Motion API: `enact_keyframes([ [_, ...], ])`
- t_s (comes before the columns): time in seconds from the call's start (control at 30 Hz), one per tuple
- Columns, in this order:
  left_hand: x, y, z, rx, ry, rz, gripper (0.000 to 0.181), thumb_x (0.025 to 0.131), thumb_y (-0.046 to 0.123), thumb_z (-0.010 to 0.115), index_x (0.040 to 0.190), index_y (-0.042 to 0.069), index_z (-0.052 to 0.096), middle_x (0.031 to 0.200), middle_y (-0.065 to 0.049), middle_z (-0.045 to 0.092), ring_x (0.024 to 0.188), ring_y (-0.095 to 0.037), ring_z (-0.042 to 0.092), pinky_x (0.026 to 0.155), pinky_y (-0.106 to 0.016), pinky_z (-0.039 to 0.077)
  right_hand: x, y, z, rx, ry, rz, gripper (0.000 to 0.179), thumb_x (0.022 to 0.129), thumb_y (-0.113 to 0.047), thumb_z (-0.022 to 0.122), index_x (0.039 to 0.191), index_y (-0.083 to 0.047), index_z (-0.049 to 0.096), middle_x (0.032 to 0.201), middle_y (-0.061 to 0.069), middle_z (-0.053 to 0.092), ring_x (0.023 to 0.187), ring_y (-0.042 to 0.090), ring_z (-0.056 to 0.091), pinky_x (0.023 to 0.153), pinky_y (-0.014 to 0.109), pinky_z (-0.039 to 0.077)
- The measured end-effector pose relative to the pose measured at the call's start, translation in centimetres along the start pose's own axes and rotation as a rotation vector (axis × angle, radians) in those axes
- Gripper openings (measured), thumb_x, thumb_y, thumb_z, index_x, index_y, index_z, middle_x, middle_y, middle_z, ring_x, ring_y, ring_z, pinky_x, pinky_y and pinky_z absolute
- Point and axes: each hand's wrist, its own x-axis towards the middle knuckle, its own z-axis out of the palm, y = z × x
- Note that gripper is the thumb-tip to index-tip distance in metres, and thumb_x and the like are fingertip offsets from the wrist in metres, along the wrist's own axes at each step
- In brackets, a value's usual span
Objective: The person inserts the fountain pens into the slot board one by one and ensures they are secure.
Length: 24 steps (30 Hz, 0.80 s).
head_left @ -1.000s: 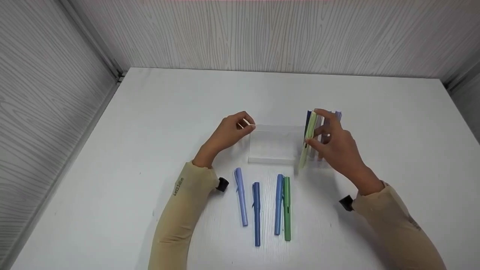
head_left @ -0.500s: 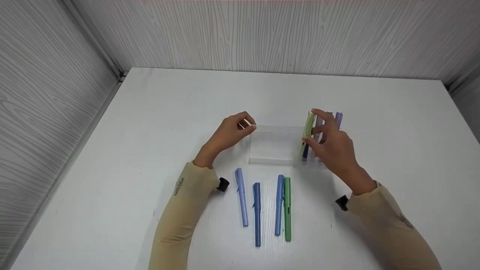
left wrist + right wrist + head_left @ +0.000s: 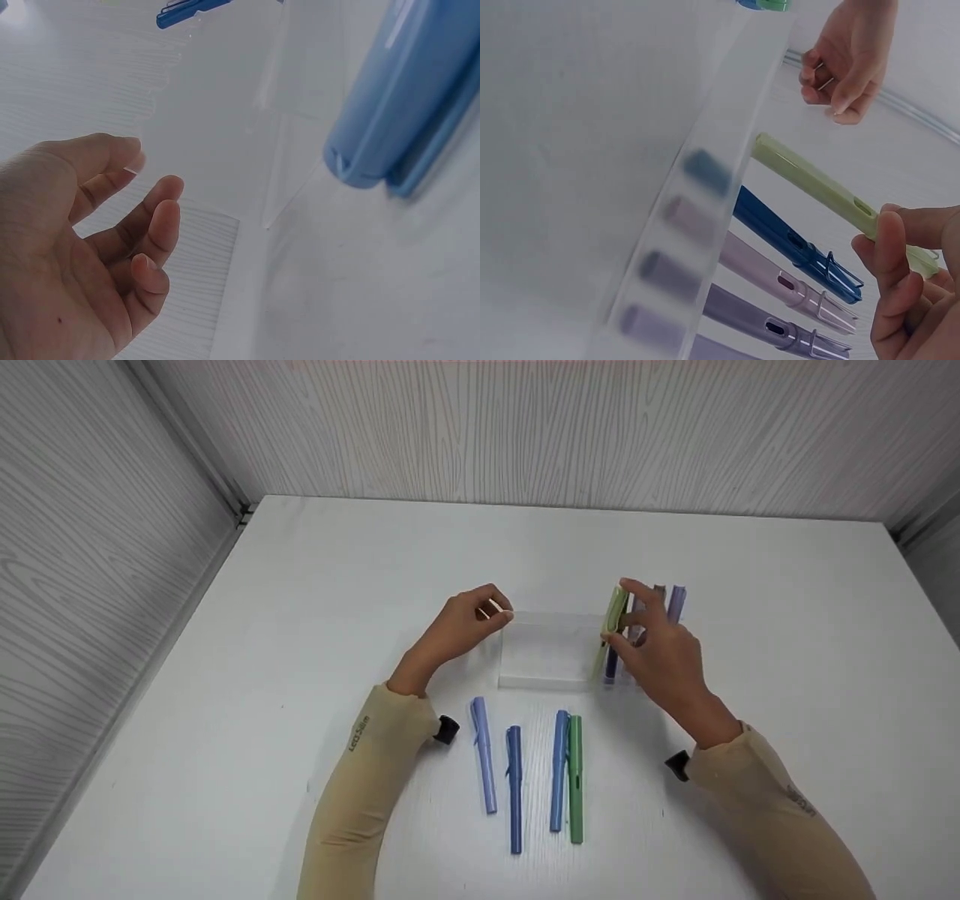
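Note:
My right hand [image 3: 664, 656] pinches a light green pen [image 3: 802, 176] by its cap half, over the right part of a clear plastic case [image 3: 551, 682]. In the right wrist view its lower end is beside the frosted front wall of the case. A dark blue pen [image 3: 772, 229], a pink pen [image 3: 757, 264] and a purple pen [image 3: 742, 309] stand in a row in the case, with a lavender pen [image 3: 677, 601] at the far right. My left hand [image 3: 457, 624] pinches the upper left corner of the case between thumb and index finger, its other fingers loosely curled.
In front of the case, several capped pens lie on the white table [image 3: 225, 720]: a lavender pen [image 3: 484, 757], a dark blue pen [image 3: 514, 791], a blue pen [image 3: 559, 772] and a green pen [image 3: 576, 780]. Pale wood-grain panels [image 3: 525, 431] stand behind and beside the table.
My right hand has shifted slightly left with the light green pen, now left of the dark blue pen, whose lower part shows in the case. My left hand has stayed at the corner.

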Motion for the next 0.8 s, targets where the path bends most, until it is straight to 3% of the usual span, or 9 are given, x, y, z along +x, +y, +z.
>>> enact_keyframes([
  [0.4,0.00,0.06,0.05,-0.027,-0.001,-0.001,0.017,0.097,0.027,0.059,0.106,0.014,0.063,0.104,-0.008,0.067,0.087,-0.020,0.061,0.073,-0.030,0.049,0.02,0.59,0.59,-0.022,-0.025,0.017,0.067,0.087,-0.015,0.072,0.142,-0.015,0.033,0.099,0.017,0.071,0.060,0.023,0.059,0.053,0.030,0.041],
  [0.8,-0.02,-0.14,0.05,-0.018,0.002,0.010,0.019,0.097,0.029,0.058,0.106,0.013,0.063,0.106,-0.008,0.067,0.086,-0.020,0.061,0.074,-0.031,0.049,0.13,0.95,1.01,0.027,-0.045,0.025,0.068,0.086,-0.013,0.073,0.141,-0.015,0.034,0.098,0.013,0.066,0.063,0.018,0.051,0.054,0.028,0.037],
])
